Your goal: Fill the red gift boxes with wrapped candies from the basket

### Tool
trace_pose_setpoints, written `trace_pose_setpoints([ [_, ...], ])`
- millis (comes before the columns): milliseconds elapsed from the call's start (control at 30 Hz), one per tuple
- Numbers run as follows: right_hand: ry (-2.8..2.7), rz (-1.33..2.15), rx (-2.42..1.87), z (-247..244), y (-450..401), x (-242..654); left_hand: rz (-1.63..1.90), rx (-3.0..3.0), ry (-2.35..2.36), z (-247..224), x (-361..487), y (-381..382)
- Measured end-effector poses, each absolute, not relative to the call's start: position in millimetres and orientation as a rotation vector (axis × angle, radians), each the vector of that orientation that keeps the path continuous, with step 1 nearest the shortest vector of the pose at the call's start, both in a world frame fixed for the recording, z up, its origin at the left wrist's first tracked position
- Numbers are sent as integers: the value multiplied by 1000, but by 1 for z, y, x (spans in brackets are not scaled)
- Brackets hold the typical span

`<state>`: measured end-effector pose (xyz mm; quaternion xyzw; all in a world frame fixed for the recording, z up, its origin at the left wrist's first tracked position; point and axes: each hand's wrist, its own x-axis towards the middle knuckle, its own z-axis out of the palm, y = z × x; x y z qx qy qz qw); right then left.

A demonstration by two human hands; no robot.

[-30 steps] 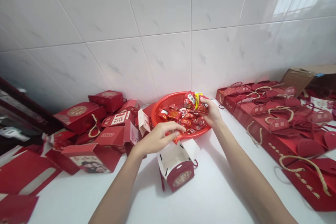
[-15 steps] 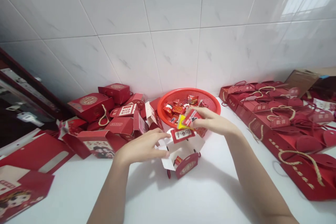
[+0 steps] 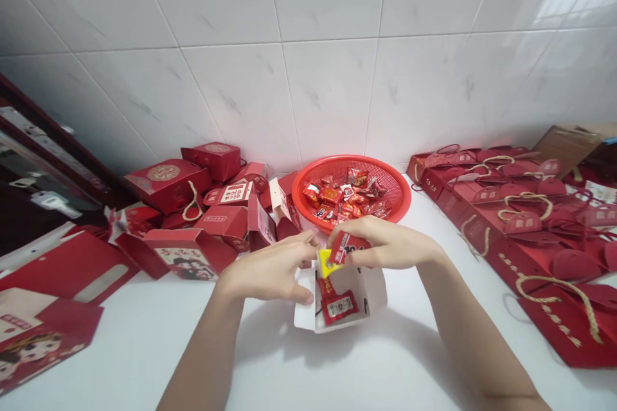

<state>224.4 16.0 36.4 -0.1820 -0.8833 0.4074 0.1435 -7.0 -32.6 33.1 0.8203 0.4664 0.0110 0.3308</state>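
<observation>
Over the open box [image 3: 354,279], my right hand [image 3: 385,244] is clamped on a red packet [image 3: 344,245], a yellow packet [image 3: 328,264] against it. Left hand [image 3: 270,270] has thumb and fingers spread at the left flap [image 3: 304,313]. Red packets [image 3: 339,307] lie inside. Red basket [image 3: 385,173] just behind holds more. Step looks like filling; next move calls for lowering, then loosening the right grip without snagging the flap.

Right hand [image 3: 388,244] covers part of red packet [image 3: 343,247], itself hiding some of yellow packet [image 3: 326,264]; open box's far end lost behind right hand and left hand [image 3: 270,271]; basket's near rim partly covered; print on wrapped sweets [image 3: 332,196] too small; cartoon-print box [image 3: 45,337] cut off at left, cardboard carton [image 3: 563,146] at right
</observation>
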Motion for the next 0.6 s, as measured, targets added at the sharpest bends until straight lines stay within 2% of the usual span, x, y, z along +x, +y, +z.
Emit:
trace_pose_setpoints([
  [133,-2617,1163,-467,35,12,224,80,2171,1182,33,-6,-29],
  [400,-2631,900,-572,33,10,216,89,2169,1241,34,-6,-28],
  [600,-2531,984,-653,30,10,214,92,2167,1227,32,-6,-27],
])
